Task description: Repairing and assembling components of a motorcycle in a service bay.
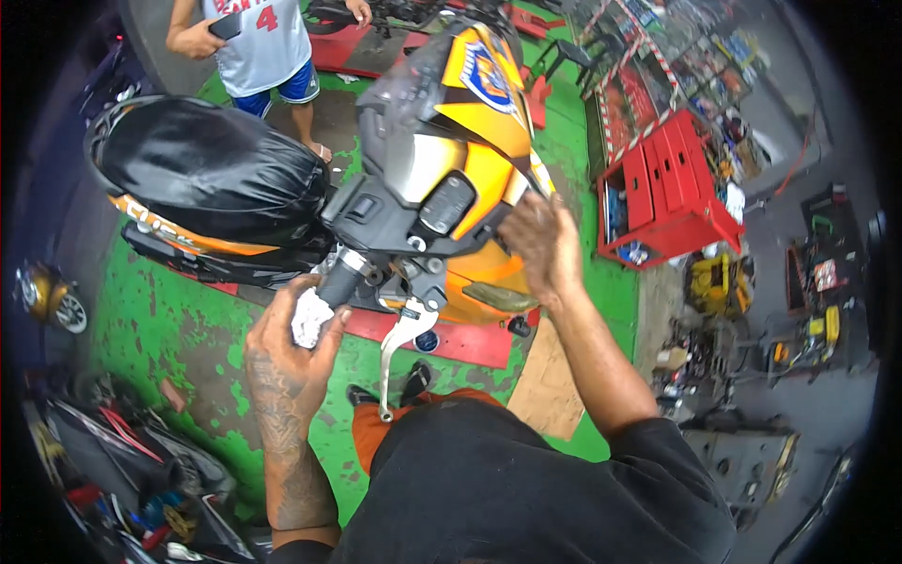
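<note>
My left hand (282, 329) is closed around a crumpled white wad (310, 318), paper or cloth, at the end of the black handlebar grip (346, 275). Its thumb and fingers lie on either side of the grip. A silver brake lever (402, 340) sticks out beside it, toward me. Against the front of the yellow-and-black scooter (503, 169), my right hand (547, 246) is raised, its fingers smeared by motion. A black fluid reservoir cap (447, 202) sits between the hands. The scooter's seat (216, 155) has a shiny black cover.
Another person (268, 56) stands beyond the seat, holding a dark phone (225, 26). At the right is a red tool cabinet (669, 193); brown cardboard (545, 385) lies on the green floor. Other motorcycles (122, 461) stand at the lower left.
</note>
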A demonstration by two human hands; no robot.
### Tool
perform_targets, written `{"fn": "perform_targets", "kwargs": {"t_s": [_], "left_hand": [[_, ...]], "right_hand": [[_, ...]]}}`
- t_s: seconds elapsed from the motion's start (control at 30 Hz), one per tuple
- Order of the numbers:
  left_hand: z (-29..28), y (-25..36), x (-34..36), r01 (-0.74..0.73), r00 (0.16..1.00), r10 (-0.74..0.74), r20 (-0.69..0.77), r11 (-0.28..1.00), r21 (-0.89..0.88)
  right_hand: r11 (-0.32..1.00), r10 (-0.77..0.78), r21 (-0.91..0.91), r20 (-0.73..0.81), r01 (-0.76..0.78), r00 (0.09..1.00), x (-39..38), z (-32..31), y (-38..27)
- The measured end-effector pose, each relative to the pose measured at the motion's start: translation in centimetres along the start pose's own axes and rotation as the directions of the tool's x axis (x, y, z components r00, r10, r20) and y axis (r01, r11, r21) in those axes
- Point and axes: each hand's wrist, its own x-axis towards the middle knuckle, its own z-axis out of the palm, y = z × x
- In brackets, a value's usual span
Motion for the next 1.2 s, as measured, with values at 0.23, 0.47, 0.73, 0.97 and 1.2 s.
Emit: {"fn": "perform_targets", "kwargs": {"t_s": [0.23,0.47,0.73,0.97,1.2], "left_hand": [[0.5,0.5,0.0,0.089,0.994,-0.093,0.056,0.993,0.075],[0.7,0.4,-0.2,0.116,0.991,-0.124,0.05,0.983,0.139],[0.3,-0.7,-0.7,0.143,0.984,-0.149,0.094,0.987,0.072],[0.7,-0.1,-0.4,0.101,0.986,-0.117,0.118,0.986,0.133],[-0.2,-0.7,-0.4,0.082,0.993,-0.099,0.066,0.972,0.22]], "right_hand": [[0.957,0.113,0.209,0.363,-0.199,0.925,0.6,3.9,-1.1],[0.964,0.074,0.237,0.18,-0.116,0.981,1.5,2.3,-2.8],[0.965,-0.165,0.231,0.157,0.126,0.974,5.2,-0.6,1.3],[0.914,-0.363,0.181,-0.036,0.363,0.931,7.8,2.7,2.2],[0.888,-0.325,0.324,-0.06,0.326,0.944,6.1,4.4,-0.3]]}}
